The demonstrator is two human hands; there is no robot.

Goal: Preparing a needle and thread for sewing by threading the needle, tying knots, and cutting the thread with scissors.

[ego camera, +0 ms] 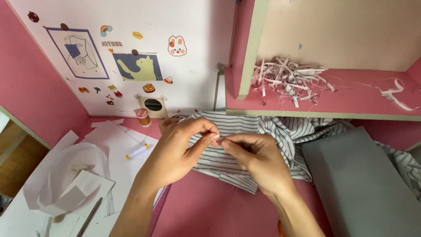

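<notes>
My left hand [180, 147] and my right hand [258, 160] meet fingertip to fingertip above a black-and-white striped cloth [280, 131] that lies on the pink desk [206, 210]. Thumb and forefinger of each hand pinch something very small between them, too small to make out; it could be a needle or thread. A spool of brown thread [143, 117] stands at the back of the desk, left of the cloth.
White paper sheets and cut paper shapes [74, 175] cover the desk's left side, with a small white-and-yellow tube [137, 151] and a pencil [90, 216]. A grey board [364, 184] lies at right. Shredded paper strips [287, 79] sit on the pink shelf [346, 107] above.
</notes>
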